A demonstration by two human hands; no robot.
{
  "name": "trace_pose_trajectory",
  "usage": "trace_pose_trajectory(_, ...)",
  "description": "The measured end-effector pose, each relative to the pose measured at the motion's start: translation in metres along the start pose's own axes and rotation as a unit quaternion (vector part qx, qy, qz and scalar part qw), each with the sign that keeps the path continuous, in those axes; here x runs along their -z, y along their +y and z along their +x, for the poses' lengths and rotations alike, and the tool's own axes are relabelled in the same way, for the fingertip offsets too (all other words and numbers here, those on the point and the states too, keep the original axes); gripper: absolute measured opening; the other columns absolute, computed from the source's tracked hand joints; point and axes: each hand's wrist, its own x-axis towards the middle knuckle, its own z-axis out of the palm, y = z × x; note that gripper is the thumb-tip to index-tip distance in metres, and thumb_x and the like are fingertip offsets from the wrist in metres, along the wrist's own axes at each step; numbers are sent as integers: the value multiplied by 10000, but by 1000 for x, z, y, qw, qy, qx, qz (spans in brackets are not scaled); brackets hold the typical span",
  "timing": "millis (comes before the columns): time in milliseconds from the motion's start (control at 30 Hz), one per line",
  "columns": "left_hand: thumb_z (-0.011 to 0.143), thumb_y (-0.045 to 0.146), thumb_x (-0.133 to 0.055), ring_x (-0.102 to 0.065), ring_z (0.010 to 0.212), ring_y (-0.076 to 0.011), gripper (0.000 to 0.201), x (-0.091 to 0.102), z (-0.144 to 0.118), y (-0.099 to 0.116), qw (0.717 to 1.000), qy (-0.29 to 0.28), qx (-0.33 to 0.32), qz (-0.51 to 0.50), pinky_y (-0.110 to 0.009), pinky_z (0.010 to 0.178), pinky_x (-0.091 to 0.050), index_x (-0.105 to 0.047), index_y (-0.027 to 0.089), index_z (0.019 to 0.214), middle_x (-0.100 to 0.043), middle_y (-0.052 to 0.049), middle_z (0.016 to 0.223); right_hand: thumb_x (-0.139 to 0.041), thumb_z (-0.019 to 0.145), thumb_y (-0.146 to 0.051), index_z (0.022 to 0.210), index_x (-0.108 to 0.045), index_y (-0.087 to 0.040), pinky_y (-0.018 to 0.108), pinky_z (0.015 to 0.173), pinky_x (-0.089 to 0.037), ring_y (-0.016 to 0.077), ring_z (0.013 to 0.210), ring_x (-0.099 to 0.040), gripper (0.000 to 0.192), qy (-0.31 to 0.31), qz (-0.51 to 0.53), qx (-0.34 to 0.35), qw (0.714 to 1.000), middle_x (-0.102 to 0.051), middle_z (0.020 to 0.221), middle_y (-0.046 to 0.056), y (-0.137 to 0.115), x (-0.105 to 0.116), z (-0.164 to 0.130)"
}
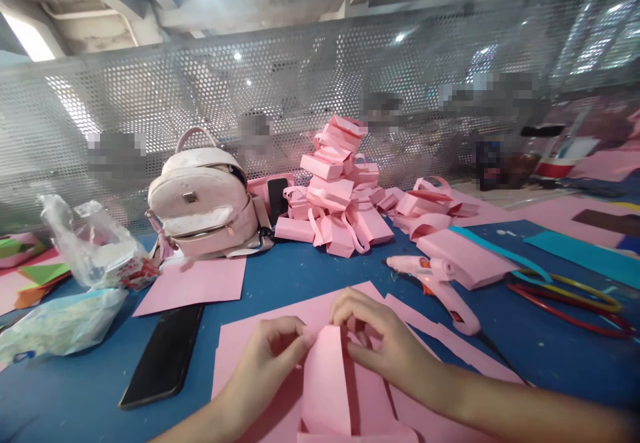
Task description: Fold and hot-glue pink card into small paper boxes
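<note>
A folded pink paper piece (327, 383) stands up from a pink sheet (235, 349) at the near edge of the blue table. My left hand (265, 363) pinches the fold's upper left edge. My right hand (380, 336) grips its top right corner with curled fingers. Both hands meet at the top of the fold. A pink glue gun (440, 283) lies just beyond my right hand, apart from it.
A black phone (165, 356) lies left of the sheet. Behind are a pink backpack (205, 196), a heap of folded pink paper bags (340, 189), another pink sheet (195, 283), plastic bags (85, 249) at left, and coloured strips (570, 296) at right. A mesh screen (150, 96) closes off the back.
</note>
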Motion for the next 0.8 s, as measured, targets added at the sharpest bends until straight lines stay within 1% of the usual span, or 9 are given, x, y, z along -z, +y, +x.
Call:
trace_pose_trajectory(67,885,458,-649,-466,641,-140,395,-3,-1,0,1000,-7,6,-4,-248,619,-362,-664,134,659,-583,-11,645,-611,956,-339,845,-618,-218,268,664,-403,145,747,-501,165,-22,15,15,1000,-598,925,18,0,0,1)
trace_pose_trajectory(133,877,459,-663,-478,648,-142,394,-5,-3,0,1000,-10,11,-7,-249,630,-373,-691,127,666,-606,-19,650,-625,951,-364,853,-631,-213,273,677,-404,150,766,-514,180,-37,39,11,999,-618,939,25,-2,-1,2)
trace_pose_trajectory(200,885,466,-658,-502,662,-148,401,-6,-3,1,1000,-10,17,-12,-249,636,-383,-717,121,689,-633,-31,666,-663,921,-365,870,-611,-211,271,692,-408,154,781,-524,171,-47,62,-17,997,-620,919,16,-6,-1,3)
trace_pose_trajectory(300,892,482,-664,-557,695,-161,397,-7,-3,1,999,-13,29,-31,-249,652,-409,-734,117,752,-670,-48,705,-723,860,-351,850,-565,-207,255,668,-398,143,743,-507,215,-58,92,-75,991,-591,839,-15,-11,-2,4)
trace_pose_trajectory(400,781,472,-806,-607,685,-167,381,-6,-1,-3,989,-44,55,-126,-254,658,-441,-716,121,901,-695,-49,742,-693,873,-334,823,-600,-196,261,676,-399,155,760,-528,173,-47,99,-82,991,-599,825,-6,-12,-1,6)
trace_pose_trajectory(500,681,453,-897,-626,641,-162,506,-4,1,-6,971,-81,83,-208,-265,664,-461,-688,121,1000,-698,-46,720,-619,921,-317,864,-697,-197,290,711,-419,182,801,-557,154,-27,70,-59,995,-615,860,23,-9,1,8)
trace_pose_trajectory(533,678,462,-898,-618,621,-155,511,-4,2,-7,969,-82,89,-215,-265,663,-460,-688,117,991,-690,-43,701,-604,932,-308,896,-719,-204,296,723,-427,189,813,-565,159,-25,61,-54,996,-616,874,28,-7,2,9)
trace_pose_trajectory(633,699,506,-869,-543,552,-119,471,-2,3,-6,970,-70,96,-213,-239,611,-413,-686,108,872,-628,-14,619,-586,945,-264,985,-738,-220,309,794,-448,200,877,-587,164,-31,39,-25,998,-609,910,31,-4,5,9)
trace_pose_trajectory(800,731,541,-829,-367,516,-76,466,-1,4,-4,978,-74,83,-177,-213,538,-274,-595,141,691,-491,46,570,-503,1000,-286,1131,-737,-234,309,791,-472,177,860,-575,273,-88,0,24,996,-559,932,37,-6,8,6)
